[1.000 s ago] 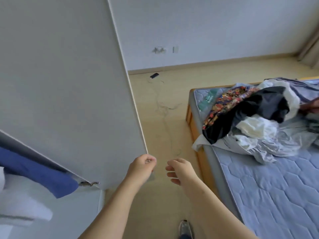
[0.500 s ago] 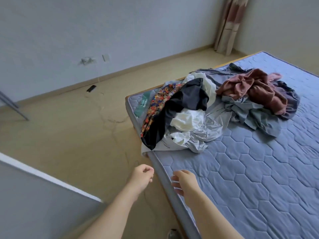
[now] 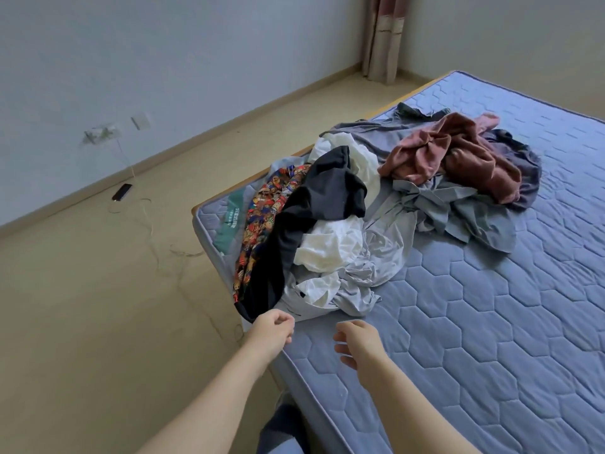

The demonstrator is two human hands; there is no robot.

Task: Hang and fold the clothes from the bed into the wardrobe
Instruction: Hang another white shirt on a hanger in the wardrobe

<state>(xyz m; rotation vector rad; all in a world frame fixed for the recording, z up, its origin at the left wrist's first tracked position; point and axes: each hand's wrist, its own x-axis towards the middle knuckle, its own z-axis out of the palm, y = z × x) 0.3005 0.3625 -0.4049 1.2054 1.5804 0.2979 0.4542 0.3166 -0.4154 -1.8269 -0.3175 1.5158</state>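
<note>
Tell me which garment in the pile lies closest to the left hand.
The black garment: its lower end hangs over the mattress edge just above the left hand. The pink garment lies farthest back.

Both bare forearms reach forward. The left hand (image 3: 273, 329) is loosely curled and holds nothing. The right hand (image 3: 358, 340) likewise.

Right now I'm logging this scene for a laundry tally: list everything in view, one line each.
mattress: one, blue quilted, right half
patterned garment: one, multicoloured, pile's left edge
black garment: one, over the patterned garment
white garment: at least one, pile's middle
pale grey garment: one, crumpled, pile's front
pink garment: one, dusty pink, far heap
grey garments: several, under it
curtain: one, far corner
cable: one, on floor
left hand: loosely curled, holds nothing, near black garment
right hand: loosely curled, holds nothing, above mattress
</note>
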